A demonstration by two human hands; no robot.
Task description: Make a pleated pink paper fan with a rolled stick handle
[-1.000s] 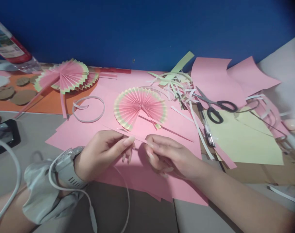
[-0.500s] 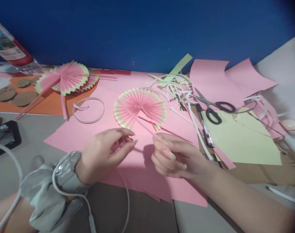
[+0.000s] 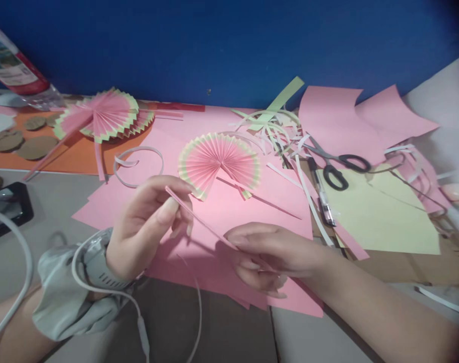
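A thin pink paper strip [image 3: 203, 222] runs slantwise between my two hands, above pink paper sheets [image 3: 169, 121]. My left hand [image 3: 148, 222] pinches it near its upper left end, thumb against fingers. My right hand [image 3: 259, 252] has its fingers closed on the lower right part, and that end is partly hidden by them. Just beyond the hands lies a pleated paper fan [image 3: 217, 156], pink with a yellow-green rim, its folds spread almost into a full round with a gap at the front. A narrow strip [image 3: 259, 197] stretches from the fan toward the right.
More pleated fans [image 3: 114, 118] rest on orange paper [image 3: 36, 159] beside cardboard discs [image 3: 36, 147] and a plastic bottle [image 3: 21, 68]. To the right are scissors [image 3: 335, 169], a pen [image 3: 323, 196], paper scraps [image 3: 278, 126] and pale green paper [image 3: 384, 217]. A white cable [image 3: 112, 297] crosses my left wrist.
My left hand has taken hold of the strip's free end, which earlier stuck up from my right hand. The strip now slopes lower, and my right hand has dropped slightly and turned.
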